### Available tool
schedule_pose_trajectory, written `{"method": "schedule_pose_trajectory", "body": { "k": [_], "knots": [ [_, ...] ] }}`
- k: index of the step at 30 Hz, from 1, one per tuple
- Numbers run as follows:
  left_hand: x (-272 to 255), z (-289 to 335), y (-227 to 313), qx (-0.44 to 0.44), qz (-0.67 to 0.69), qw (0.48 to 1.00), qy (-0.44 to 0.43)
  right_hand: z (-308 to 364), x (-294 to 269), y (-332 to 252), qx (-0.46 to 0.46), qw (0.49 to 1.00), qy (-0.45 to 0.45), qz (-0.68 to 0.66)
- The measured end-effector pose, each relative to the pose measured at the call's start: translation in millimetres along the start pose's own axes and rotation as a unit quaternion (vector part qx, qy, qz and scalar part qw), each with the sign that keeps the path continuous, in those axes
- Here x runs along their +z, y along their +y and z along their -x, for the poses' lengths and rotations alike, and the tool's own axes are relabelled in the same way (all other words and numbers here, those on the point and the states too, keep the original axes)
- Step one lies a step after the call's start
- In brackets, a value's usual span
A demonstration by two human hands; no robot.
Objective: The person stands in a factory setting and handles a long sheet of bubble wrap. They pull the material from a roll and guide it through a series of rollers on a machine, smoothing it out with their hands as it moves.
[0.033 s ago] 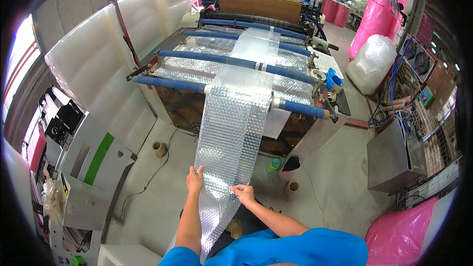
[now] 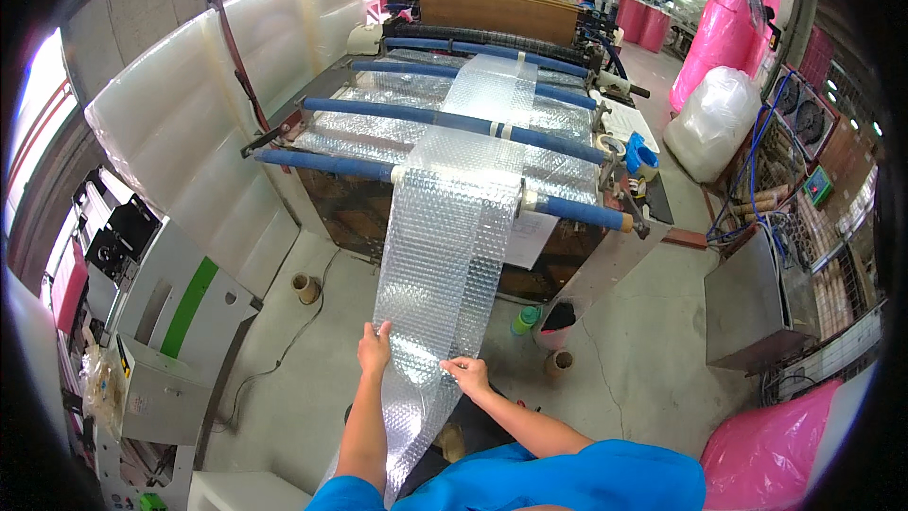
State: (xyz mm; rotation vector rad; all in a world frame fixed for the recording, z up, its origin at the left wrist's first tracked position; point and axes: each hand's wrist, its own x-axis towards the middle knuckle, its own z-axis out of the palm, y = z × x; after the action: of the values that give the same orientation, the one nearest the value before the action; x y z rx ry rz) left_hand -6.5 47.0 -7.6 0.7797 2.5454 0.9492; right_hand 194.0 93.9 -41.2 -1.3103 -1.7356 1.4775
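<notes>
A long strip of clear bubble wrap (image 2: pixel 430 270) comes over the front blue roller (image 2: pixel 577 210) of a machine and hangs down toward me. Its lower end runs between my arms to the bottom of the picture. At the strip's left edge, my left hand (image 2: pixel 374 347) is closed on the wrap, thumb on top. My right hand (image 2: pixel 466 375) pinches the wrap near its right side between thumb and fingers. The fingers under the sheet are partly hidden. Between my hands the wrap lies fairly flat and shines with reflected light.
More blue rollers (image 2: pixel 407 114) cross the machine behind. Tall wrapped rolls (image 2: pixel 213 85) line its left side. A grey cabinet (image 2: pixel 180 312) stands left, a metal box (image 2: pixel 757 308) right. Cardboard cores (image 2: pixel 305 289), a green bottle (image 2: pixel 525 320) and a cable lie about the floor. Two people work far back.
</notes>
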Motion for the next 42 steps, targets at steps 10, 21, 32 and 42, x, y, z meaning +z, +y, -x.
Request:
{"method": "schedule_pose_trajectory", "body": {
  "k": [10, 21, 32, 42],
  "knots": [
    [33.0, -8.9, -15.3, -0.011, -0.061, 0.997, -0.042, -10.3, -7.1, 14.2, 0.053, 0.998, -0.021, -0.007],
    [18.9, -92.9, 76.6, 0.059, -0.033, 0.998, -0.013, -99.2, -35.8, -54.1, -0.054, 0.997, 0.049, -0.006],
    [-36.0, -40.6, 89.8, -0.007, 0.074, 0.997, 0.003, -74.3, -50.0, -114.7, -0.081, 0.976, 0.033, -0.201],
    [-96.4, 48.2, 26.9, -0.018, 0.037, 0.998, 0.038, 22.9, -31.4, -66.5, -0.068, 0.979, -0.124, -0.144]
  ]
}}
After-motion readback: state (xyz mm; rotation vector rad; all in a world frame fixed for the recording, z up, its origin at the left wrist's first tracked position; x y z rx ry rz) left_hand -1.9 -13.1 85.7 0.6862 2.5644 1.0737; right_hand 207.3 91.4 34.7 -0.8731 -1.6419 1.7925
